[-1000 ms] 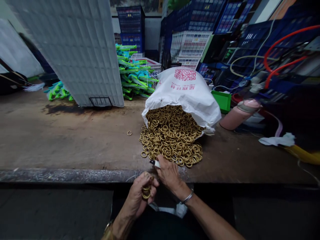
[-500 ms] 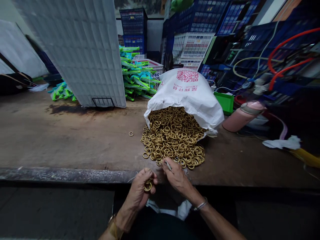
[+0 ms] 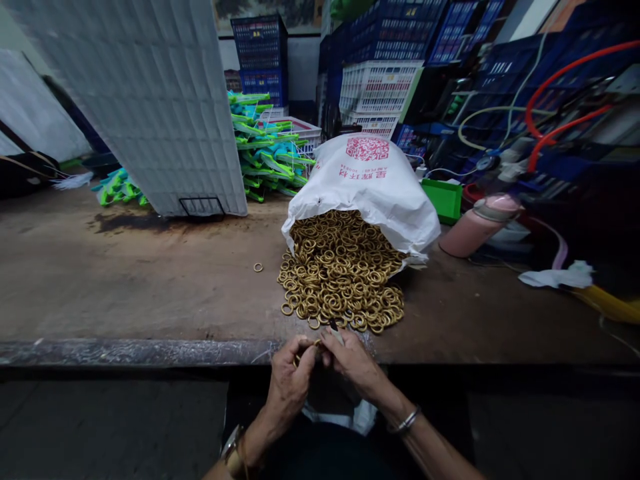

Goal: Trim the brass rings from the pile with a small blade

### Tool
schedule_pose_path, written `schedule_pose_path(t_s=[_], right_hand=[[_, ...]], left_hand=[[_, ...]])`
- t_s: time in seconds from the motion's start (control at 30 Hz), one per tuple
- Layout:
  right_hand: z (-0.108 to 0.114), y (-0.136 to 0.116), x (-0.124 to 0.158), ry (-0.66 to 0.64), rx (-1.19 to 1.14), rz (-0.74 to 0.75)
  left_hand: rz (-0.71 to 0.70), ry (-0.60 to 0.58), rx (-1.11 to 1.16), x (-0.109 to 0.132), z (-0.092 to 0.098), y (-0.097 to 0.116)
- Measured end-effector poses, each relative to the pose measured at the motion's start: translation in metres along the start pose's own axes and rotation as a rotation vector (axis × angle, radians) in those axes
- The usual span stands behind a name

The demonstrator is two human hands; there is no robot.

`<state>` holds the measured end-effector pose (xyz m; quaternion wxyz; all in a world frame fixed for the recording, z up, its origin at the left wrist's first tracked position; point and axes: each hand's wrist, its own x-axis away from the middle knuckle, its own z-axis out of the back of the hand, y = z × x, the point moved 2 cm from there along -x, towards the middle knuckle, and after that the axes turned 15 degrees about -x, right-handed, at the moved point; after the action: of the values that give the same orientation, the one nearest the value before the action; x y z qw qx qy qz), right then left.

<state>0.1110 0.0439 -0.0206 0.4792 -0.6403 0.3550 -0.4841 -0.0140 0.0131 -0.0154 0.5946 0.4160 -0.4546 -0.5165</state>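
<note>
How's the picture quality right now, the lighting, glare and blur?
Head view: dim light, with the space below the table near black; head view: a glint on the bracelet; head view: the brass-coloured rings fairly crisp mid-frame, but the pink bottle and white cloth toward the right look soft; head view: detail between left hand and right hand is murky.

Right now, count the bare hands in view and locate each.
2: the bare left hand, by the edge of the brown table, holding a golden round ring; the bare right hand, beside it, gripping a grey, black-tipped tool. No others show.
</note>
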Motion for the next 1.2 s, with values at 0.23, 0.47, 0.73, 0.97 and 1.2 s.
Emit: schedule_pose_path(t_s=[0.23, 0.47, 0.73, 0.97, 1.2], right_hand=[[0.002, -0.010, 0.000, 0.115, 0.286, 0.185], [-0.002, -0.009, 0.001, 0.070, 0.304, 0.191], [0.002, -0.004, -0.001, 0.086, 0.311, 0.203], [-0.002, -0.002, 0.011, -0.027, 0.673, 0.253], [-0.002, 0.003, 0.009, -0.019, 0.853, 0.247]], left_hand=[[0.223, -0.194, 0.109, 0.000, -0.005, -0.004], [0.258, -0.266, 0.264, -0.001, -0.007, -0.010], [0.255, -0.256, 0.343, 0.002, -0.005, -0.006], [0.242, -0.216, 0.247, -0.001, -0.002, -0.009], [0.191, -0.179, 0.125, -0.002, -0.002, -0.013]])
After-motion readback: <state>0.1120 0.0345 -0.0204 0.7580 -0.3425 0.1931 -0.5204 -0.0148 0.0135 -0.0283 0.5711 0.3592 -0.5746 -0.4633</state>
